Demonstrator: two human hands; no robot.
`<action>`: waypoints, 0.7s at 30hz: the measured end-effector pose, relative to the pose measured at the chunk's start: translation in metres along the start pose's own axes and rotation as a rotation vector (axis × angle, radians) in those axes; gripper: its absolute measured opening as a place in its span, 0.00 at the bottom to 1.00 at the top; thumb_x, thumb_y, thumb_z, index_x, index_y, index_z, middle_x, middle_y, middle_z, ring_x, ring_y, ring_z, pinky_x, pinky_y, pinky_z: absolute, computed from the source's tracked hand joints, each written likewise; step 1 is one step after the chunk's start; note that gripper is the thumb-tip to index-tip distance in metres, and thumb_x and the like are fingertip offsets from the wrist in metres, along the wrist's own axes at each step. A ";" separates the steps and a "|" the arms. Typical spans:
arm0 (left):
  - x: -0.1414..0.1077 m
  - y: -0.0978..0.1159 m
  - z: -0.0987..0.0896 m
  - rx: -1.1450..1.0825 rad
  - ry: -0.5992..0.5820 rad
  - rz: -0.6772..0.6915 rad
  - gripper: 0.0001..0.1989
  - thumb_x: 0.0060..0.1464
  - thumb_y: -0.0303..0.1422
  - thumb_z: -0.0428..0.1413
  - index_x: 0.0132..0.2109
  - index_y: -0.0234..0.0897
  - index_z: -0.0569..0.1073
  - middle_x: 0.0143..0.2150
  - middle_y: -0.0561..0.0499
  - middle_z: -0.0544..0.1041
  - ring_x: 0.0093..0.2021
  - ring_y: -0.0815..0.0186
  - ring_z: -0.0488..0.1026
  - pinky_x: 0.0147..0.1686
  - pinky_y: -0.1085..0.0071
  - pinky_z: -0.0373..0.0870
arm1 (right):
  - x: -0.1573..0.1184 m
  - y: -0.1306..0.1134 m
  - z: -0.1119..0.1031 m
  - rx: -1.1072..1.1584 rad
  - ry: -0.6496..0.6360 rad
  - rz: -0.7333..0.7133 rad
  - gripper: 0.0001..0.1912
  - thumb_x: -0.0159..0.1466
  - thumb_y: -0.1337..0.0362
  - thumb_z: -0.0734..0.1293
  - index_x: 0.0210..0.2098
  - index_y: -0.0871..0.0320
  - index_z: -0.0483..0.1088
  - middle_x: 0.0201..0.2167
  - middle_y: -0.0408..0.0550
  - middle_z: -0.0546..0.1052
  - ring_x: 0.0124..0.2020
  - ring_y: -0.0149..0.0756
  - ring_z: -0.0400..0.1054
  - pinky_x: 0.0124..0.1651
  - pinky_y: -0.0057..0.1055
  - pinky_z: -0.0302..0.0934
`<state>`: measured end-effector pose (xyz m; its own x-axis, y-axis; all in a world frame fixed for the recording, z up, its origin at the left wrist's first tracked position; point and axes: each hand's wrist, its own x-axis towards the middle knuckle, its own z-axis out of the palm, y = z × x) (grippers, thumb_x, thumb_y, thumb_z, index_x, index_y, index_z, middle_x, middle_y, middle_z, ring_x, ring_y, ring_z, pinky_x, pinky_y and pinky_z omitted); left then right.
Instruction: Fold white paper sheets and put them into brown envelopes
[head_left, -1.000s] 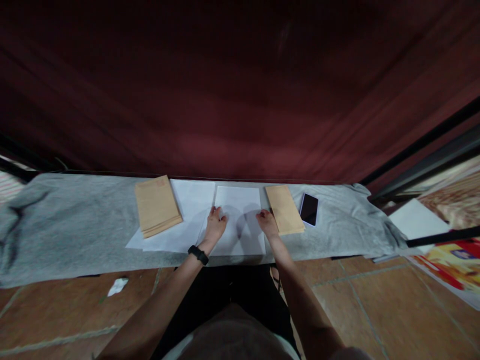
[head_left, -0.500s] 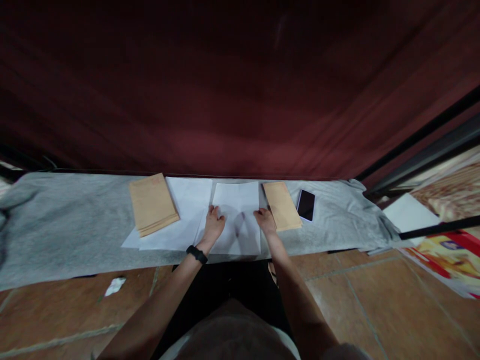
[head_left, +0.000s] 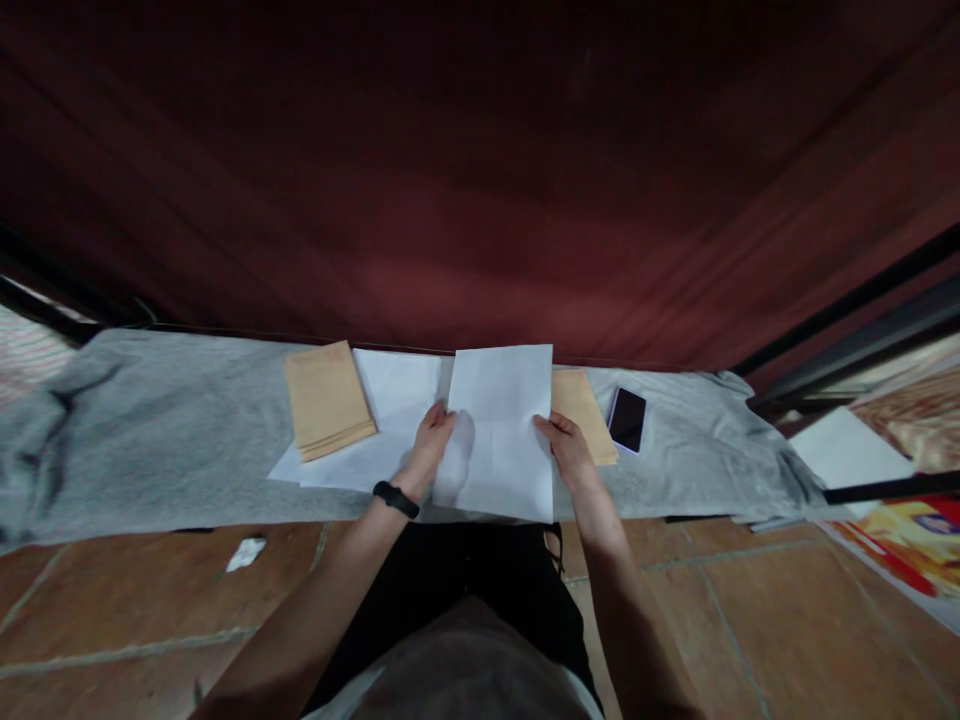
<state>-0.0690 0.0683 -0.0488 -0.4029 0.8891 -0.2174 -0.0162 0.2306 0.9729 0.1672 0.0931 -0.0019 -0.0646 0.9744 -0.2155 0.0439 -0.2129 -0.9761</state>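
A white sheet of paper (head_left: 502, 450) is held up off the cloth between my two hands. My left hand (head_left: 433, 440) grips its left edge, thumb on top, with a black band on the wrist. My right hand (head_left: 564, 445) pinches the right edge near mid-height. Left of the sheet lie more white papers (head_left: 397, 385) on the cloth, partly under a stack of brown envelopes (head_left: 328, 398). Behind my right hand another few brown envelopes (head_left: 589, 410) lie partly hidden by the sheet and hand.
A grey cloth (head_left: 187, 430) covers the long narrow surface. A phone (head_left: 628, 419) lies at its right. A dark red panel (head_left: 480, 200) rises along the back edge. A crumpled white scrap (head_left: 246, 554) rests on the tiled floor (head_left: 150, 600); a colourful printed box (head_left: 915, 545) stands at far right.
The white sheet has been lifted off the cloth and shifted right, now overlapping the right-hand envelopes. Both hands rose with it. The whole view has shifted slightly.
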 end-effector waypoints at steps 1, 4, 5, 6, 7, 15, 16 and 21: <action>-0.001 0.004 -0.001 -0.075 -0.027 -0.055 0.23 0.55 0.39 0.57 0.56 0.34 0.71 0.46 0.43 0.80 0.43 0.60 0.79 0.41 0.66 0.75 | -0.002 -0.004 -0.003 0.070 -0.022 0.015 0.21 0.52 0.47 0.73 0.35 0.57 0.76 0.28 0.46 0.81 0.28 0.39 0.74 0.32 0.31 0.67; -0.002 0.016 -0.005 -0.217 -0.102 -0.154 0.20 0.47 0.39 0.64 0.46 0.33 0.75 0.39 0.44 0.81 0.36 0.61 0.79 0.35 0.68 0.75 | -0.007 -0.013 -0.008 0.209 -0.075 0.044 0.21 0.49 0.50 0.77 0.35 0.57 0.78 0.28 0.47 0.81 0.28 0.39 0.75 0.32 0.31 0.68; -0.003 0.020 -0.006 -0.249 -0.118 -0.165 0.19 0.44 0.38 0.66 0.42 0.33 0.76 0.37 0.45 0.81 0.35 0.62 0.79 0.35 0.68 0.75 | -0.008 -0.015 -0.008 0.227 -0.082 0.043 0.20 0.49 0.50 0.77 0.36 0.57 0.78 0.28 0.47 0.82 0.28 0.39 0.75 0.32 0.31 0.68; -0.003 0.023 -0.007 -0.279 -0.132 -0.173 0.19 0.41 0.38 0.67 0.40 0.34 0.76 0.36 0.45 0.81 0.34 0.62 0.79 0.35 0.68 0.75 | -0.008 -0.017 -0.009 0.242 -0.079 0.043 0.20 0.49 0.51 0.77 0.36 0.57 0.78 0.29 0.46 0.82 0.28 0.39 0.75 0.32 0.31 0.68; -0.004 0.027 -0.009 -0.305 -0.141 -0.177 0.18 0.39 0.37 0.68 0.38 0.34 0.76 0.34 0.46 0.81 0.33 0.62 0.79 0.36 0.67 0.75 | -0.007 -0.018 -0.009 0.256 -0.068 0.046 0.20 0.49 0.52 0.77 0.36 0.57 0.78 0.29 0.46 0.82 0.28 0.39 0.75 0.32 0.31 0.68; 0.006 0.079 -0.017 -0.345 -0.207 -0.068 0.17 0.32 0.34 0.70 0.34 0.35 0.77 0.31 0.50 0.81 0.31 0.65 0.76 0.34 0.70 0.72 | 0.018 -0.053 -0.012 0.233 -0.095 -0.071 0.19 0.46 0.56 0.78 0.35 0.58 0.77 0.30 0.45 0.83 0.30 0.39 0.75 0.36 0.33 0.68; 0.009 0.089 -0.018 -0.318 -0.207 -0.001 0.17 0.33 0.35 0.70 0.33 0.35 0.77 0.31 0.51 0.81 0.30 0.65 0.76 0.33 0.71 0.71 | 0.020 -0.062 -0.012 0.222 -0.109 -0.115 0.19 0.47 0.55 0.78 0.36 0.57 0.77 0.31 0.45 0.83 0.31 0.39 0.75 0.37 0.34 0.68; 0.017 0.126 -0.026 -0.265 -0.195 0.281 0.17 0.37 0.36 0.70 0.35 0.36 0.77 0.36 0.51 0.82 0.35 0.64 0.77 0.41 0.69 0.72 | 0.022 -0.090 -0.012 0.190 -0.113 -0.332 0.16 0.51 0.56 0.76 0.37 0.53 0.78 0.35 0.43 0.83 0.37 0.39 0.75 0.43 0.34 0.68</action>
<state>-0.1012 0.1019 0.0721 -0.2451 0.9668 0.0731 -0.1755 -0.1183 0.9773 0.1740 0.1348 0.0815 -0.1542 0.9806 0.1211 -0.1823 0.0923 -0.9789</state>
